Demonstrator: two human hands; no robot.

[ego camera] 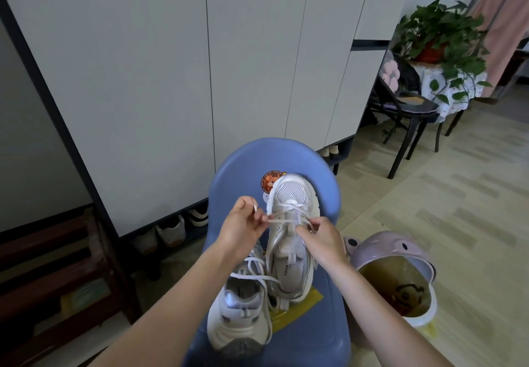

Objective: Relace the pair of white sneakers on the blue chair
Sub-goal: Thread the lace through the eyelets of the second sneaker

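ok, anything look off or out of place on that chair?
Mildly. The two sneakers point opposite ways: the far sneaker has its toe toward the chair back, the near sneaker has its toe toward the camera. A yellow packet lies pinned under them.

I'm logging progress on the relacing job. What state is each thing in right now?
Far sneaker: upright on the blue chair, toe away, laced only near the toe.
Near sneaker: on the seat, toe toward the camera, lace loose.
Lace: pulled across the far sneaker.
Left hand: pinching the lace end.
Right hand: fingers curled on the lace at the eyelets.
Cabinet doors: closed.
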